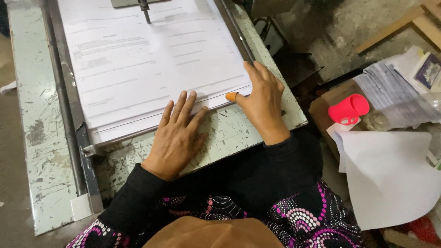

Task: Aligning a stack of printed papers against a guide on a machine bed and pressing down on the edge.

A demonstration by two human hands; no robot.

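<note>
Hands first: our left hand (177,133) lies flat and open, palm down, fingertips touching the near edge of a paper stack (151,69); it grips nothing. Our right hand (262,98) rests at the stack's near right corner, fingers loosely curled along the right edge, holding nothing that we can see. Its thumb wears one orange rubber tip (232,96), pressed against the paper edge.

We judge the step to be squaring the stack: both hands push its edges into line. The stack sits on a worn, pale green metal table (41,115), with a dark bar (236,30) along its right side. A next move would call for steady, even pressure from both sides so no sheet slips out.

Counted: two hands, one stack of printed sheets, one thumb tip. To the right, off the table, we see one pink plastic cup (349,109), one large loose white sheet (390,179), and a heap of other papers (390,85).
</note>
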